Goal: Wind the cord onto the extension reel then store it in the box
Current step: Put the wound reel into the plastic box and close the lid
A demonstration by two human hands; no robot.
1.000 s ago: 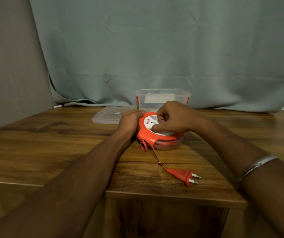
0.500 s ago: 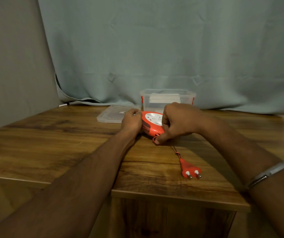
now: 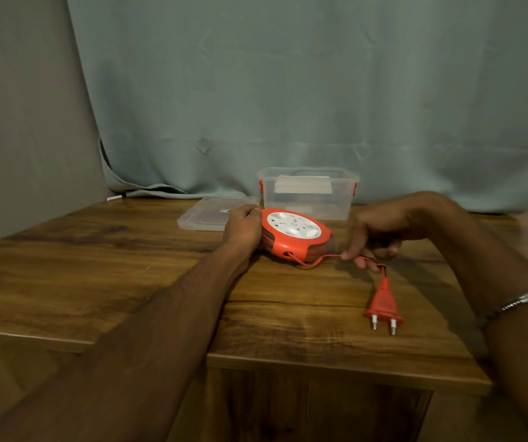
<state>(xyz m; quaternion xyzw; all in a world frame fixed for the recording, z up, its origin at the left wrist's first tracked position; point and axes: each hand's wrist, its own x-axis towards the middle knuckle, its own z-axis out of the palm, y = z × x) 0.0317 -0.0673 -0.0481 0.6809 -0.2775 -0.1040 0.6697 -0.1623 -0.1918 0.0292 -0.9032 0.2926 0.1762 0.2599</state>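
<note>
Cord pinched by right hand, wrist bent.

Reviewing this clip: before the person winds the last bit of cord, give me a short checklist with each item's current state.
1. Reel steadied: left hand grips its left edge. Ok.
2. Cord held: right hand pinches it just right of the reel. Ok.
3. Cord fully wound: a short length and the plug lie on the table. Not ok.
4. Box open: lid lies beside it. Ok.
5. Box has room for the reel: something pale shows inside or behind. Cannot tell.
</note>
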